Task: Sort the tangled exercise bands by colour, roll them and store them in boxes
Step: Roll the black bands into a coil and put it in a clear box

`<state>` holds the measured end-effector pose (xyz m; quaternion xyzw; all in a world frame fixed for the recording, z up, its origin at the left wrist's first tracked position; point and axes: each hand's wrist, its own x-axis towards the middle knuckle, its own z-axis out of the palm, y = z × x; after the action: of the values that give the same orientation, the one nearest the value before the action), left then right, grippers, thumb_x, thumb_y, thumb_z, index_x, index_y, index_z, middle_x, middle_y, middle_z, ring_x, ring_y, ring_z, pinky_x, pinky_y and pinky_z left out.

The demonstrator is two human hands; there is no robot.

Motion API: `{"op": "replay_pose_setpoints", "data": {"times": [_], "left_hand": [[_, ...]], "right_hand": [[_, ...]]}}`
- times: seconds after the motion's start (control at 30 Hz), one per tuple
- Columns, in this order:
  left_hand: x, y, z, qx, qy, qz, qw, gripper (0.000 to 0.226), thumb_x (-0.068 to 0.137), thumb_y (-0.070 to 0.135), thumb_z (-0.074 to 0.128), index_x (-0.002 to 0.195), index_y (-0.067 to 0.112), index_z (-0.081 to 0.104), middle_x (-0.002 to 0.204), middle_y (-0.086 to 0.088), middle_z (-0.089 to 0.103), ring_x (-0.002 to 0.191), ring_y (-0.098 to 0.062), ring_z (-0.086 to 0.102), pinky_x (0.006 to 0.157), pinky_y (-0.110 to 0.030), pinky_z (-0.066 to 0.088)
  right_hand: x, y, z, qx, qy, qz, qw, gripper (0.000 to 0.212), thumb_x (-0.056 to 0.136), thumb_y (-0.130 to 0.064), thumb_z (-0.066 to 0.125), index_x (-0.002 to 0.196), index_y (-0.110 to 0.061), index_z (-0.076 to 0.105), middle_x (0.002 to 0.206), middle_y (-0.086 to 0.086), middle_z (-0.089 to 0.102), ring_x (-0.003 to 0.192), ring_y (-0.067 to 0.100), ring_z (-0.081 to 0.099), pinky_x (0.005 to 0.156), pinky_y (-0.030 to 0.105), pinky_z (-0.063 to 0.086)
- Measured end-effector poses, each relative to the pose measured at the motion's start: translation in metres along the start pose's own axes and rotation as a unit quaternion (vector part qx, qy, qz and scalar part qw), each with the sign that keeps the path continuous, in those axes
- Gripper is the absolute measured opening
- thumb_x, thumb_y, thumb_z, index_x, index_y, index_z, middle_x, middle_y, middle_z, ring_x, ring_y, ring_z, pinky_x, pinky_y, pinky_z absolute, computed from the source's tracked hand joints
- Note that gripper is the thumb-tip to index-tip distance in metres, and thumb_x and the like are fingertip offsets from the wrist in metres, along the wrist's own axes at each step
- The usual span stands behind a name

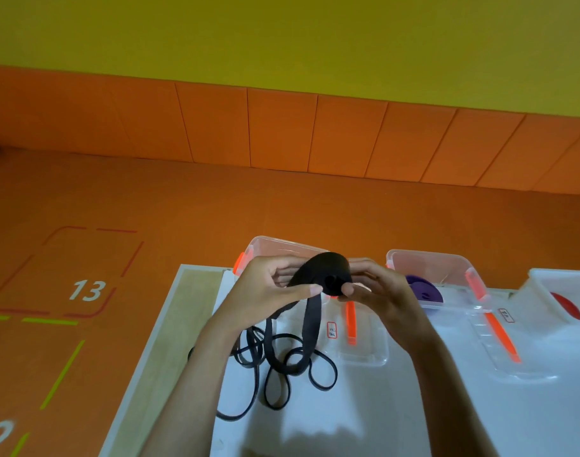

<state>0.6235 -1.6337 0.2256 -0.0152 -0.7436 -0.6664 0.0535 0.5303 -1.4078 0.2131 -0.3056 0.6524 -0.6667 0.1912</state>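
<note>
Now left hand (268, 291) and right hand (377, 291) both grip the half-wound black roll (328, 275), fingers curled round it, above the table (348, 407) in front of the left box (272, 247). The loose tail (311, 321) drops into the black tangle (282, 361). A snag there could tug the roll slack and unwind it.

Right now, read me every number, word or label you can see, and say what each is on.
"13": white number on the orange floor.
"12": second number, lower-left floor, partly cut off.
Left label, on clear plastic: too small to read.
Right label, on clear plastic: too blurred to read.
</note>
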Motion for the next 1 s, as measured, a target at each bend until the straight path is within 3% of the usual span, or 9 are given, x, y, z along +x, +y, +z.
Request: {"op": "replay_pose_setpoints", "data": {"times": [0.07, 0.17, 0.27, 0.4, 0.5, 0.6, 0.73, 0.83, 1.0], "left_hand": [[-0.001, 0.001, 0.004, -0.005, -0.029, 0.007, 1.0, 0.038, 0.094, 0.017, 0.081, 0.127, 0.035, 0.075, 0.125, 0.012, 0.077, 0.121, -0.008, 0.071, 0.1, -0.016, 0.052], [-0.001, 0.003, 0.01, -0.044, -0.038, -0.004, 0.998, 0.041, 0.098, 0.017, 0.076, 0.128, 0.045, 0.07, 0.128, 0.013, 0.076, 0.124, -0.006, 0.069, 0.099, -0.012, 0.05], [-0.001, -0.001, 0.011, -0.075, -0.034, -0.032, 0.996, 0.035, 0.101, 0.017, 0.073, 0.131, 0.024, 0.058, 0.125, 0.003, 0.078, 0.12, -0.015, 0.072, 0.097, -0.021, 0.055], [-0.002, -0.008, 0.01, -0.056, -0.045, -0.019, 0.997, 0.026, 0.101, 0.017, 0.071, 0.125, 0.012, 0.063, 0.123, -0.005, 0.076, 0.122, -0.023, 0.07, 0.108, -0.031, 0.053], [0.0, -0.006, 0.014, -0.023, 0.025, 0.013, 0.999, 0.029, 0.096, 0.017, 0.078, 0.125, 0.02, 0.072, 0.122, 0.005, 0.077, 0.121, -0.012, 0.07, 0.103, -0.014, 0.048], [0.003, -0.006, 0.018, -0.061, 0.107, 0.029, 0.992, 0.032, 0.09, 0.011, 0.084, 0.121, 0.017, 0.076, 0.115, 0.004, 0.08, 0.111, -0.014, 0.075, 0.094, -0.021, 0.057], [0.002, 0.002, 0.007, 0.031, 0.073, 0.041, 0.996, 0.028, 0.091, 0.015, 0.083, 0.118, 0.023, 0.079, 0.112, 0.011, 0.08, 0.108, -0.008, 0.075, 0.094, -0.02, 0.056], [0.003, 0.008, 0.008, 0.04, 0.044, 0.05, 0.997, 0.029, 0.094, 0.017, 0.08, 0.121, 0.028, 0.077, 0.115, 0.016, 0.078, 0.113, -0.006, 0.073, 0.097, -0.019, 0.055], [0.006, 0.009, 0.006, 0.012, 0.068, 0.046, 0.997, 0.038, 0.086, 0.02, 0.088, 0.122, 0.022, 0.076, 0.116, 0.015, 0.079, 0.113, -0.008, 0.074, 0.099, -0.026, 0.059]], "right_hand": [[-0.001, -0.002, -0.002, 0.021, -0.008, 0.01, 1.0, 0.028, 0.094, -0.014, 0.074, 0.122, -0.013, 0.072, 0.12, 0.014, 0.074, 0.114, 0.034, 0.071, 0.089, 0.04, 0.063], [-0.002, -0.001, 0.0, 0.069, -0.007, 0.028, 0.997, 0.04, 0.093, -0.007, 0.073, 0.132, -0.011, 0.066, 0.123, 0.022, 0.07, 0.116, 0.038, 0.07, 0.094, 0.046, 0.061], [-0.002, -0.002, 0.003, 0.071, 0.0, 0.048, 0.996, 0.04, 0.088, -0.009, 0.078, 0.127, -0.011, 0.068, 0.118, 0.026, 0.069, 0.11, 0.041, 0.072, 0.093, 0.051, 0.061], [0.001, -0.011, 0.005, -0.021, 0.003, 0.041, 0.999, 0.033, 0.088, -0.018, 0.079, 0.116, -0.006, 0.067, 0.104, 0.016, 0.078, 0.096, 0.032, 0.077, 0.072, 0.044, 0.066], [0.002, -0.012, 0.012, 0.012, 0.045, 0.031, 0.998, 0.032, 0.087, -0.019, 0.076, 0.112, -0.002, 0.067, 0.104, 0.014, 0.079, 0.097, 0.033, 0.077, 0.076, 0.038, 0.066], [0.002, -0.004, 0.024, 0.066, 0.057, 0.02, 0.996, 0.031, 0.091, -0.017, 0.073, 0.114, 0.001, 0.062, 0.111, 0.017, 0.077, 0.106, 0.036, 0.075, 0.086, 0.039, 0.064], [0.007, -0.009, 0.017, -0.087, 0.021, 0.027, 0.996, 0.037, 0.086, -0.029, 0.077, 0.121, -0.018, 0.07, 0.12, 0.005, 0.071, 0.105, 0.021, 0.071, 0.086, 0.037, 0.059], [0.009, -0.017, 0.01, -0.02, 0.023, 0.03, 0.999, 0.038, 0.085, -0.035, 0.085, 0.119, -0.022, 0.075, 0.113, 0.012, 0.073, 0.095, 0.033, 0.075, 0.072, 0.033, 0.063], [0.005, -0.013, 0.018, 0.076, 0.06, 0.016, 0.995, 0.028, 0.093, -0.02, 0.076, 0.119, -0.011, 0.072, 0.119, 0.016, 0.072, 0.107, 0.037, 0.073, 0.086, 0.046, 0.064]]}}
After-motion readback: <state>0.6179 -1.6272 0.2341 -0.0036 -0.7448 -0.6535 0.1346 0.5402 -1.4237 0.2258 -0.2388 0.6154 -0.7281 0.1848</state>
